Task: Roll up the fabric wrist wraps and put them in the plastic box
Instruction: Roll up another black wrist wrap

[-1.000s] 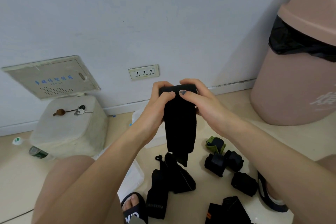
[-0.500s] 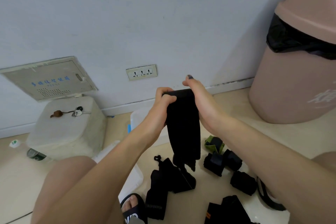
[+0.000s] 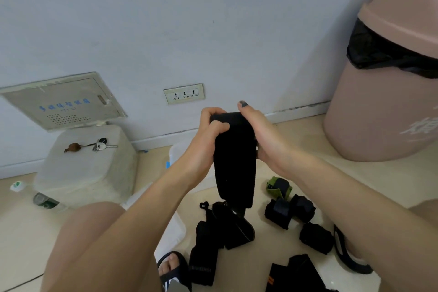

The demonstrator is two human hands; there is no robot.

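A long black wrist wrap (image 3: pixel 235 168) hangs in the air at the centre, its lower end just above the floor. My left hand (image 3: pixel 208 135) grips its top left corner with curled fingers. My right hand (image 3: pixel 263 137) holds the top right edge, thumb raised. Behind my hands, mostly hidden, stands the clear plastic box (image 3: pixel 176 153). Unrolled black wraps (image 3: pixel 218 230) lie on the floor below. To the right lie rolled wraps: one green and black (image 3: pixel 278 187), two black ones (image 3: pixel 290 212) touching, and another black one (image 3: pixel 316 237).
A white foam box (image 3: pixel 83 168) with keys (image 3: pixel 99 144) on it stands at the left, a bottle (image 3: pixel 35 199) beside it. A big pink bin (image 3: pixel 388 92) fills the right. A white lid (image 3: pixel 170 227) lies by my knee. Black sandals (image 3: pixel 173 270) are on my feet.
My right hand turned from over the wrap's top to its right edge, thumb lifted. The hands and wrap dropped slightly in view. The left hand kept its grip.
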